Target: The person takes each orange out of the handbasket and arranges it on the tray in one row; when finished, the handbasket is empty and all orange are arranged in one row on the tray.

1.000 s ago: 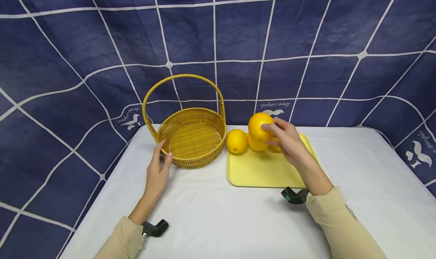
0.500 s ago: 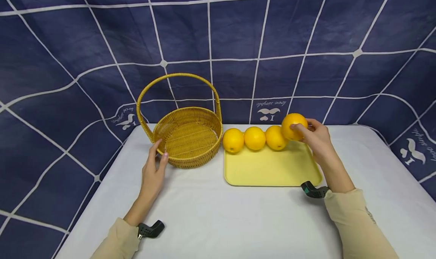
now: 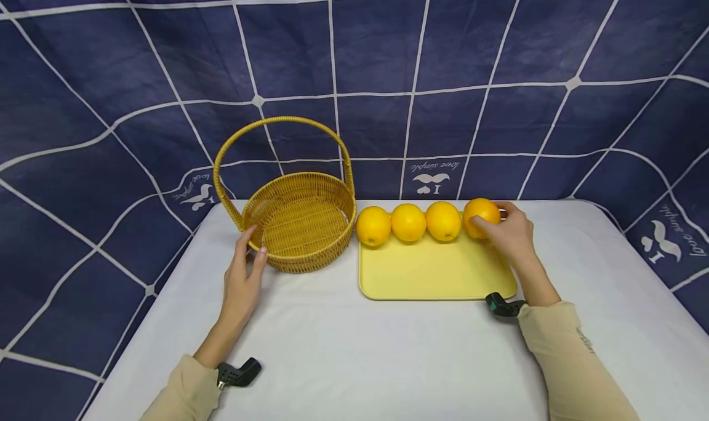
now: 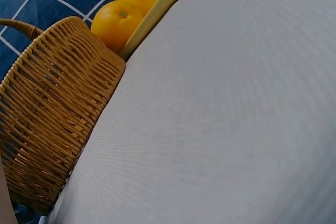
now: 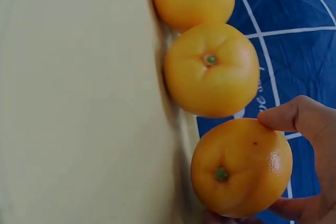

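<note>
My right hand grips an orange between thumb and fingers. That orange is at the right end of a row of several oranges, along the far edge of a yellow tray. In the right wrist view, the thumb presses the side of the held orange, with its green stem end showing; the neighbouring orange sits close by. My left hand rests at the near left rim of a round wicker basket, thumb and index finger spread apart on it. The basket's tall handle stands upright.
The leftmost orange lies right beside the basket. A white cloth covers the table. Behind it hangs a dark blue curtain with white lines. Black wrist devices are on both forearms.
My right hand has carried the orange rightward over the others, then lowered it to the row's right end. My left hand has stayed at the basket; the head view has shifted slightly.
</note>
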Motion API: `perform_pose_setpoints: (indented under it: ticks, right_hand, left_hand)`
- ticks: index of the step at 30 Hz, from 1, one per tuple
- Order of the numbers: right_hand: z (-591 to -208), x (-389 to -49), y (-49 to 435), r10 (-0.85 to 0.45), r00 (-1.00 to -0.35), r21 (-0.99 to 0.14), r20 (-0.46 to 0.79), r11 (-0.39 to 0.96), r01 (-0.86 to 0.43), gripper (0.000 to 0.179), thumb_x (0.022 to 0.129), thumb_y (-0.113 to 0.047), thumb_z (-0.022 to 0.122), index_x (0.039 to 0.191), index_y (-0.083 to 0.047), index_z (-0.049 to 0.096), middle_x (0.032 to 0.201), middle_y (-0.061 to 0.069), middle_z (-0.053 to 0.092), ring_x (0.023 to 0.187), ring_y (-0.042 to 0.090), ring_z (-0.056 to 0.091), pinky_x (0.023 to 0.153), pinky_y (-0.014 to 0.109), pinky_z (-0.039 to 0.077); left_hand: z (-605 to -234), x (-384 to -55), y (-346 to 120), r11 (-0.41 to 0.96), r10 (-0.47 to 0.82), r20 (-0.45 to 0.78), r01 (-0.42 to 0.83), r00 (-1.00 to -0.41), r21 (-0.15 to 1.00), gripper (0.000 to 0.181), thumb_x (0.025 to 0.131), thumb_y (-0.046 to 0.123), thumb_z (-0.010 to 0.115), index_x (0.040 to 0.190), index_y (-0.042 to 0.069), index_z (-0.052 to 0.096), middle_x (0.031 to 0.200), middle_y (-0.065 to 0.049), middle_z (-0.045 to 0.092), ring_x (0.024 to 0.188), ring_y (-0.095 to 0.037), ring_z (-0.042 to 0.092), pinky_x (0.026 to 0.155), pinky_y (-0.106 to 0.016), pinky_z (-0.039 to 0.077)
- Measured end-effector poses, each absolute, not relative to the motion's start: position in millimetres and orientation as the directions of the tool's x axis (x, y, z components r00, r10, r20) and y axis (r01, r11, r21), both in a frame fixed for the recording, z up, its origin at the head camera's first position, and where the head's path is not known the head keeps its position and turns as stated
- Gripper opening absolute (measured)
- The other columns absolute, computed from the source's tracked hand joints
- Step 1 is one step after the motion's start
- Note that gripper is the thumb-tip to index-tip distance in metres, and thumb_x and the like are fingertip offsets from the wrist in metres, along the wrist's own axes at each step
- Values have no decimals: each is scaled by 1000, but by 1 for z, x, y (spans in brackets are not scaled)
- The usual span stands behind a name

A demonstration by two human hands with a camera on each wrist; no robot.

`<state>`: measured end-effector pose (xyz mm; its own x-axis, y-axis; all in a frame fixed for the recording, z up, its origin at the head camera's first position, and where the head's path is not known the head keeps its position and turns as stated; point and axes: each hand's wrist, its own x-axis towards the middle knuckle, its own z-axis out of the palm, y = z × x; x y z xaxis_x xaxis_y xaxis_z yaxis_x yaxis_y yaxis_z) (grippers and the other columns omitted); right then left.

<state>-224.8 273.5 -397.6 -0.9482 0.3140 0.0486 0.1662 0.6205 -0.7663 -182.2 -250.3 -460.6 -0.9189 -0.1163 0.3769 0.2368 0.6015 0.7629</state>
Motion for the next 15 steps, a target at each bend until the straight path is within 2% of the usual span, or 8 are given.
perform_pose_setpoints:
  ticks: [7,15]
  right_hand:
    - [-404,-227,271,276,-957,-706,91,695,134,77,94,-43,73,149,5,50,141,33,59,126,51,49,104,59,48]
    - [-401,-222,279,239,-970,-675,51,724,143,84,97,-52,67,153,7,44,145,36,54,128,55,46,107,65,44]
  left_hand:
    - [-460,-181,-252,599,-122,371,230,-921,767,57,112,39,51,165,36,32,172,-2,32,155,-38,37,124,-61,33]
    - [-462,-183,-245,592,-127,381,238,-916,770,57,112,38,52,165,34,33,172,-1,33,154,-38,39,125,-60,34]
